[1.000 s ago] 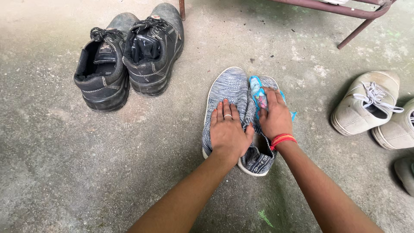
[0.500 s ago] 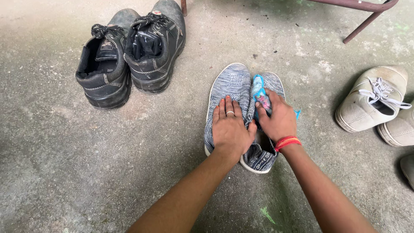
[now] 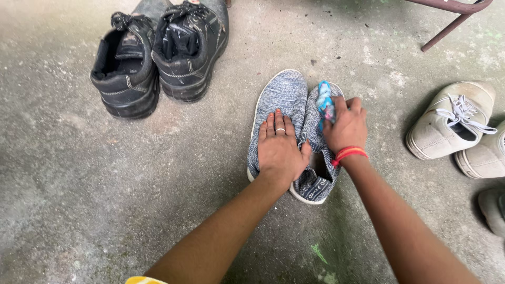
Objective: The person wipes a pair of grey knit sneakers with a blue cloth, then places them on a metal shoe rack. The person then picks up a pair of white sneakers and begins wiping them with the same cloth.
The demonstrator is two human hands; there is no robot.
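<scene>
Head view: the left hand (image 3: 279, 150) lies flat, fingers spread together, pressing down on the left one of a pair of grey knit shoes (image 3: 281, 100) on the concrete floor (image 3: 105, 184). The right hand (image 3: 344, 126) has its fingers curled tight around a bunched blue cloth (image 3: 324, 102), set against the right shoe's upper. Judging by this, wiping goes best with short firm strokes along the knit while the flat palm stops the pair sliding. Black boots (image 3: 158, 52) and beige sneakers (image 3: 457, 123) stand well apart
</scene>
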